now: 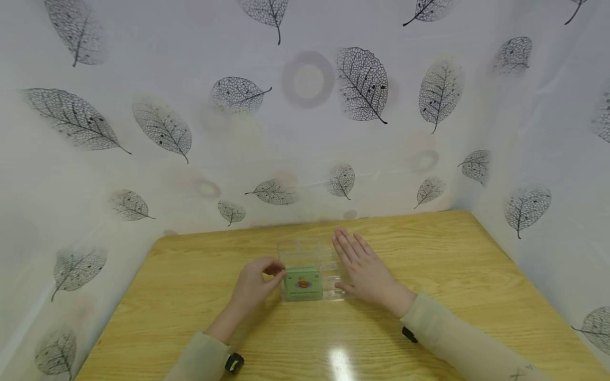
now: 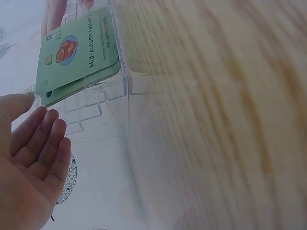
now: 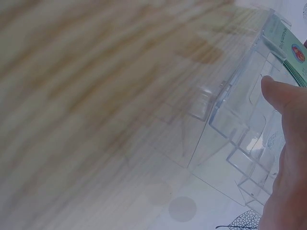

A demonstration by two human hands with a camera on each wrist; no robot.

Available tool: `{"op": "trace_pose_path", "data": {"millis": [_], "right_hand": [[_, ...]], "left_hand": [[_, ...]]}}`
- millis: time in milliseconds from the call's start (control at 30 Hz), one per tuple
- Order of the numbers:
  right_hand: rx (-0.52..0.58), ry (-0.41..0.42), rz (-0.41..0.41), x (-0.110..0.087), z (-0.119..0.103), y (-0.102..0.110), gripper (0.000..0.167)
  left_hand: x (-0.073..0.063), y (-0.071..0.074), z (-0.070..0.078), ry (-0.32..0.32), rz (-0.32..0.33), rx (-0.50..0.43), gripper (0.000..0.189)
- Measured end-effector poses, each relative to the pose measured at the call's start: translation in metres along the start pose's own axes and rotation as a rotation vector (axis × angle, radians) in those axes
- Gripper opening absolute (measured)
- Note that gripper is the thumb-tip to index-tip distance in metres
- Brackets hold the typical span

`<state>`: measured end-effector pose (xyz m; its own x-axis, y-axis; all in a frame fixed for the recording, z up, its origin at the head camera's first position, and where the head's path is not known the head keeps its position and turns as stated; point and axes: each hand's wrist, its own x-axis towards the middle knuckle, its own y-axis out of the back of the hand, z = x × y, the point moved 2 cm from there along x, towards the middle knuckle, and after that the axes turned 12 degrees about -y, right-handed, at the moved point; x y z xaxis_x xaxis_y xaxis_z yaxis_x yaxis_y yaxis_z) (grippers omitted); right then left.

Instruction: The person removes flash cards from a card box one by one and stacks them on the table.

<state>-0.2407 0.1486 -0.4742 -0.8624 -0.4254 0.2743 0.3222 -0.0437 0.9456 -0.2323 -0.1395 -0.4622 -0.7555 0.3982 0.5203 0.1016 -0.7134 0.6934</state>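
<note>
Between two hands (image 1: 254, 283) (image 1: 366, 272), one card stack (image 1: 303, 286)

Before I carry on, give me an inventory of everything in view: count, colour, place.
Cards: one stack, number unclear, green, front left of the holder
Holder: one, clear, on the table
Table: one, yellow-brown, under the holder
Wall covering: whitish, behind the table
Leaf prints: many, dark, on the wall covering
Wrist devices: two, black, one per wrist
Sleeves: two, pale, on the forearms
Left grip: one, bare, at the cards' left edge
Right grip: one, bare, at the holder's right side
</note>
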Motion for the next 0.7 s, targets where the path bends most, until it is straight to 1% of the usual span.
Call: {"op": "trace_pose_path", "data": {"millis": [167,300,500,700], "right_hand": [[0.02,0.004,0.005,-0.0002,-0.0005,0.0,0.107],[0.011,-0.001,0.002,-0.0004,-0.0003,0.0007,0.108],[0.013,-0.005,-0.003,0.0,-0.0001,-0.0002,0.108],[0.037,0.006,0.033,-0.0008,-0.0002,0.001,0.109]], "left_hand": [[-0.0005,0.0003,0.0003,0.023,-0.012,-0.019,0.017],[-0.0002,0.0005,0.0001,0.038,-0.022,-0.018,0.02],[0.0002,0.0003,-0.0006,0.038,-0.032,-0.023,0.02],[0.0016,0.0001,-0.0002,0.035,-0.037,-0.03,0.019]]}}
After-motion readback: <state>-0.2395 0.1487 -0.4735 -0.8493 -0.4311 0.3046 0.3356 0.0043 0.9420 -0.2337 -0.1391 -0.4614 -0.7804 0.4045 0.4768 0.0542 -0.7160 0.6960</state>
